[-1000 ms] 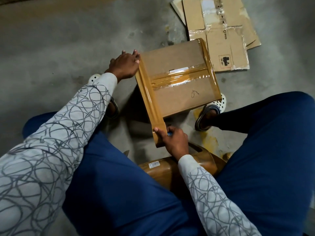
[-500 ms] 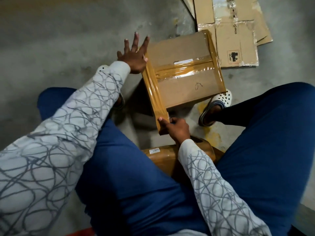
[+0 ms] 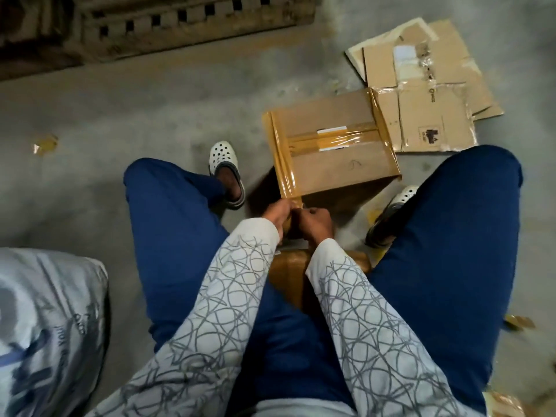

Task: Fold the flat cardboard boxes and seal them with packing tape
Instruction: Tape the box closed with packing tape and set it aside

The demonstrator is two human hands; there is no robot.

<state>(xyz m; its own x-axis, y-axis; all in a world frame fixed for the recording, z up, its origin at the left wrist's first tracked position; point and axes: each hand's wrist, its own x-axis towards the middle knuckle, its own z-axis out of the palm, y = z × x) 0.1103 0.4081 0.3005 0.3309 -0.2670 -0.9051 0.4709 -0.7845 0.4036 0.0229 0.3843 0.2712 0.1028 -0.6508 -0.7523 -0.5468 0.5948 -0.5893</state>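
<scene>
- Hands: left hand [image 3: 277,212] and right hand [image 3: 316,224] are together at the near-left corner of the box, almost touching each other.
- Both have their fingers curled and pinch the loose near end of the left-edge strip [image 3: 279,152]. The view is blurred there, so I can't tell if a tape roll sits between them.
- Cardboard box [image 3: 340,173]: 1 folded up, flaps closed. It stands on the concrete floor [image 3: 180,115] between the person's feet, just ahead of the hands.
- Brown packing tape on the box top, 3 strips:
  - the left-edge strip runs the full left edge and hangs off the near corner into the hands
  - the centre strip [image 3: 340,139] lies across the flap seam
  - the right-edge strip [image 3: 383,127] runs along the right edge
- Flat cardboard [image 3: 427,106]: a pile lying on the floor just beyond the box's far-right corner. At least 2 sheets are visible, overlapping. The top one carries old tape and a printed mark.
- Clogs: 2, white and perforated. Left clog [image 3: 224,155] is left of the box, right clog [image 3: 403,197] is at its near-right corner.
- Person is seated with knees apart, in blue trousers [image 3: 168,221] and grey scribble-pattern sleeves [image 3: 228,296].
- Brown seat [image 3: 288,275]: 1, showing between the forearms.
- White printed sack [image 3: 45,326]: 1, lower left.
- Wooden pallet [image 3: 180,22]: 1, along the top edge.
- Brown scraps on the floor: one at far left [image 3: 45,142], one at far right [image 3: 519,322].
</scene>
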